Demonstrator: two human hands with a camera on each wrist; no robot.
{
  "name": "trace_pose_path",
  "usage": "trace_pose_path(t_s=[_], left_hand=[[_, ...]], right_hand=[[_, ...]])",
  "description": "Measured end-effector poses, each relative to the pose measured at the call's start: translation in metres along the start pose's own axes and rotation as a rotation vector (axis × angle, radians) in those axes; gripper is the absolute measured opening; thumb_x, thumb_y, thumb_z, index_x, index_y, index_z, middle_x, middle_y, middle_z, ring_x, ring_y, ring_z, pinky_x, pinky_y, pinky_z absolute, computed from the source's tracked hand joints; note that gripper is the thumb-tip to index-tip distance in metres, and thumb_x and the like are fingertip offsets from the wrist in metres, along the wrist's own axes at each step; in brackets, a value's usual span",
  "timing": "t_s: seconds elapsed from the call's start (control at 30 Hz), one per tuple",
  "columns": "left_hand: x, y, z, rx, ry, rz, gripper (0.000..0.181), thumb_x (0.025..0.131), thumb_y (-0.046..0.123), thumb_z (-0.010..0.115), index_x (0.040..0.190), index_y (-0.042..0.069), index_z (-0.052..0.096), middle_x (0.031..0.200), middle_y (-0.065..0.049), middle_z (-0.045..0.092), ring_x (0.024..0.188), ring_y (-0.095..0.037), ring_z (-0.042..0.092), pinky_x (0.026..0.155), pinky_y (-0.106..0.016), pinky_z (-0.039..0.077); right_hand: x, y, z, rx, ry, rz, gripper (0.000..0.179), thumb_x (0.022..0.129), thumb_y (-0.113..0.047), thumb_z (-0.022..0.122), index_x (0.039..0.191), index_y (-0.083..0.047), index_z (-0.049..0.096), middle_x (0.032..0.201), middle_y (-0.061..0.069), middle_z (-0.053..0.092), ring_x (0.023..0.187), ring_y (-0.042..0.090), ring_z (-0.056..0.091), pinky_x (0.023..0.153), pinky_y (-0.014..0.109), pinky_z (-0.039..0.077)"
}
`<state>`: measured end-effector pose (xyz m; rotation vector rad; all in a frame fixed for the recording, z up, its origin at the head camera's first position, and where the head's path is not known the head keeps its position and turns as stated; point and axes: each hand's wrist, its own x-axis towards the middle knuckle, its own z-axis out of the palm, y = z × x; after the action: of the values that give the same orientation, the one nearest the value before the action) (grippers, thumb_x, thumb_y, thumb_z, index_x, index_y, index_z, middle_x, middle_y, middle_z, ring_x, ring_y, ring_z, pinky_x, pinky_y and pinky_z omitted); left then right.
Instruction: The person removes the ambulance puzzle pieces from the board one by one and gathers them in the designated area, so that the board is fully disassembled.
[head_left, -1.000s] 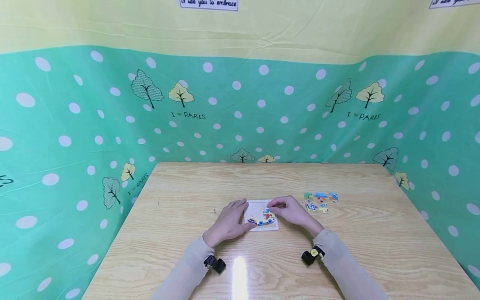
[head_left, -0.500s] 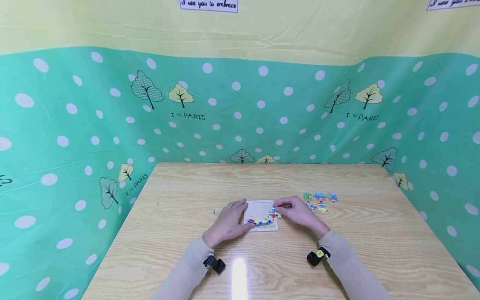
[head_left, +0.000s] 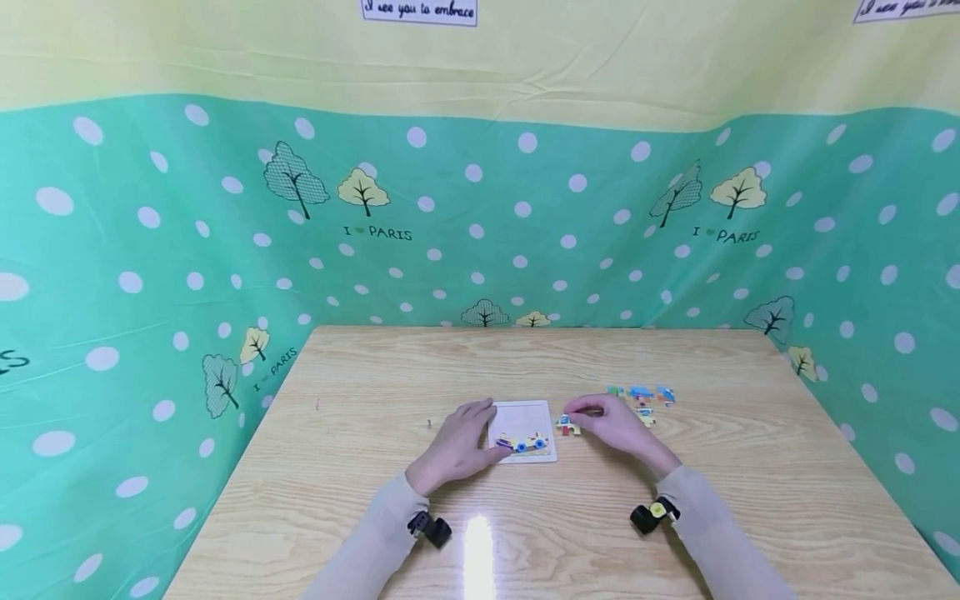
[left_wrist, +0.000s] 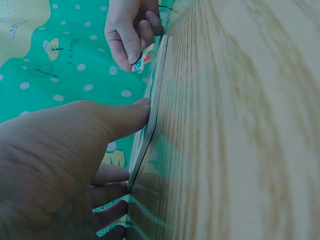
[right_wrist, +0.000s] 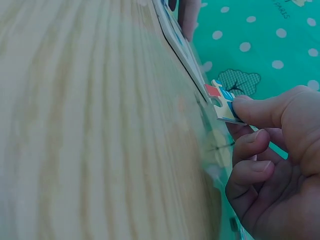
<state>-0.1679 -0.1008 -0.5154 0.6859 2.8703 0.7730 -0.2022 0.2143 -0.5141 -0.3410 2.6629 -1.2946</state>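
Observation:
My right hand [head_left: 611,423] pinches a puzzle piece [head_left: 567,425] between thumb and fingers, just right of the puzzle board. In the right wrist view the puzzle piece [right_wrist: 221,102] shows red, blue and cream parts, and my right hand [right_wrist: 280,145] has its other fingers curled beneath. My left hand [head_left: 459,442] rests at the left side of the white-framed puzzle board [head_left: 522,412], its fairly straight fingers and thumb touching the edge. Along the lower part of the board lie joined pieces [head_left: 525,442] picturing a vehicle with blue wheels.
Several loose puzzle pieces [head_left: 641,392] lie on the table behind and right of my right hand, partly hidden by it. A tiny dark bit [head_left: 430,423] lies left of the board. A green polka-dot curtain [head_left: 480,229] borders the wooden table [head_left: 390,358].
My right hand has moved right, carrying the puzzle piece from over the board to beside it. The spot above the wheels now shows bare board. My left hand has stayed in place.

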Motion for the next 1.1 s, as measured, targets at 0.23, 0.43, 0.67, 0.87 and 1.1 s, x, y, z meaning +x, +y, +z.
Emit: trace_pose_path(t_s=[0.23,0.43,0.67,0.87,1.1], left_hand=[[-0.001,0.000,-0.001,-0.009,0.003,0.009,0.082,0.099,0.053,0.069,0.158,0.000,0.048,0.168,-0.019,0.042,0.156,-0.041,0.039,0.127,-0.062,0.034],[-0.001,0.001,-0.001,-0.010,0.000,0.006,0.082,0.099,0.053,0.070,0.158,0.000,0.047,0.169,-0.019,0.042,0.156,-0.041,0.039,0.127,-0.061,0.034],[-0.001,0.001,-0.002,-0.008,0.001,0.006,0.083,0.099,0.053,0.070,0.158,0.000,0.047,0.168,-0.019,0.042,0.156,-0.041,0.039,0.127,-0.061,0.034],[0.000,0.002,-0.003,-0.009,0.003,0.007,0.082,0.099,0.053,0.069,0.158,0.000,0.047,0.168,-0.019,0.042,0.156,-0.041,0.038,0.128,-0.061,0.033],[-0.001,0.001,-0.002,-0.008,0.001,0.004,0.083,0.098,0.053,0.069,0.158,0.000,0.047,0.168,-0.019,0.042,0.156,-0.041,0.039,0.128,-0.061,0.033]], right_hand=[[-0.005,0.005,-0.011,0.002,0.018,0.002,0.022,0.102,-0.021,0.072,0.120,-0.010,0.079,0.125,0.011,0.077,0.117,0.028,0.070,0.100,0.045,0.058],[-0.008,0.009,-0.018,0.003,0.022,0.014,0.023,0.102,-0.022,0.072,0.120,-0.009,0.079,0.125,0.012,0.076,0.113,0.025,0.068,0.096,0.038,0.056],[-0.012,0.011,-0.025,-0.003,0.030,0.026,0.025,0.102,-0.022,0.072,0.122,-0.008,0.078,0.123,0.012,0.076,0.106,0.019,0.067,0.088,0.031,0.054],[-0.015,0.014,-0.033,0.010,0.024,0.035,0.028,0.103,-0.024,0.071,0.124,-0.005,0.076,0.122,0.012,0.076,0.105,0.020,0.067,0.084,0.027,0.054],[-0.017,0.020,-0.041,0.006,0.045,0.028,0.029,0.103,-0.024,0.071,0.124,-0.004,0.077,0.127,0.017,0.075,0.104,0.019,0.067,0.079,0.024,0.055]])
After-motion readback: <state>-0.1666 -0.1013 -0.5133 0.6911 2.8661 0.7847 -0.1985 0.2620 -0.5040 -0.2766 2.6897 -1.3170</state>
